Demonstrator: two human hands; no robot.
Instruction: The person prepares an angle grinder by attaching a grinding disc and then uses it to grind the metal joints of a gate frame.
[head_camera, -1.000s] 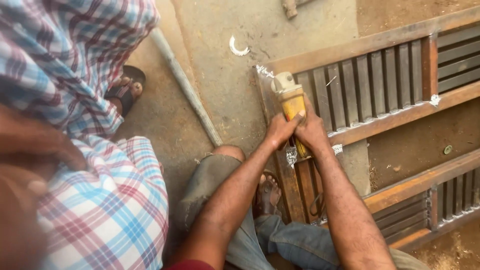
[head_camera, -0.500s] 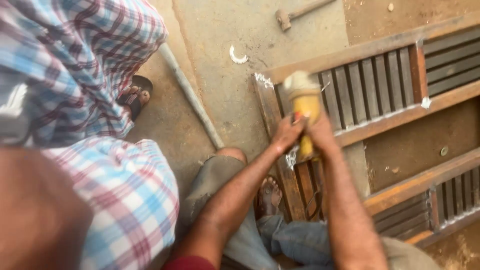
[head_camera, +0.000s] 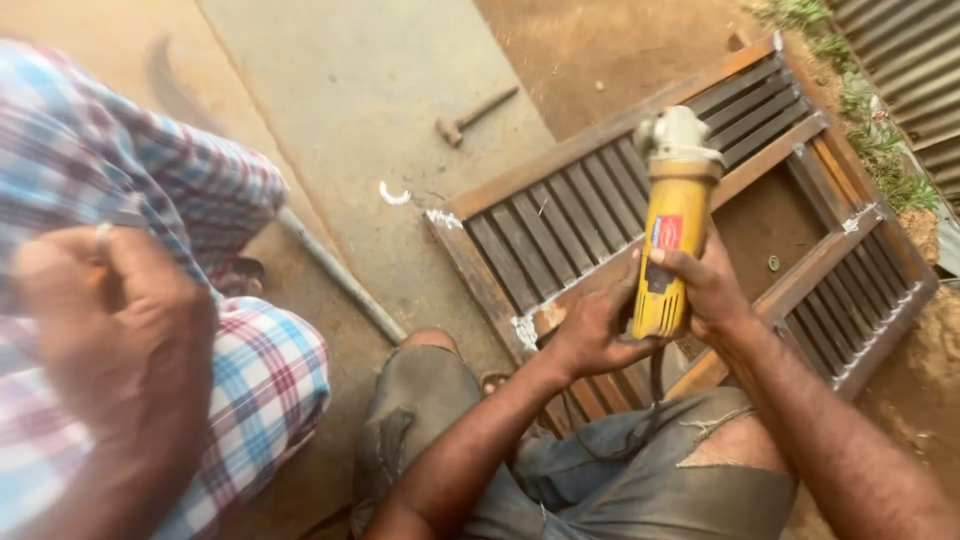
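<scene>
Crouching at the left edge, a second person in a plaid shirt (head_camera: 230, 400) fills the near view, with one blurred fist (head_camera: 110, 320) raised close to the camera; what it grips cannot be told. A thin pipe (head_camera: 340, 275) lies on the concrete floor (head_camera: 350, 90) beside them, and a hammer (head_camera: 475, 112) rests farther off, near a small white scrap (head_camera: 393, 195).

At the centre, the wearer's left hand (head_camera: 590, 330) is curled around the lower body of a yellow grinder (head_camera: 670, 235), fingers closed against its left side. The right hand (head_camera: 712, 285) wraps the same body from the right, thumb across the front, so both hands meet at the tool's rear end. The grinder's grey head points away from the wearer, above the hands, over a slatted metal frame (head_camera: 560, 215) that lies flat on the ground. Its cord drops between the wearer's knees in grey shorts (head_camera: 610, 480).

To the right, the frame runs on over bare earth toward grass (head_camera: 850, 70) and a corrugated sheet (head_camera: 915, 50).
</scene>
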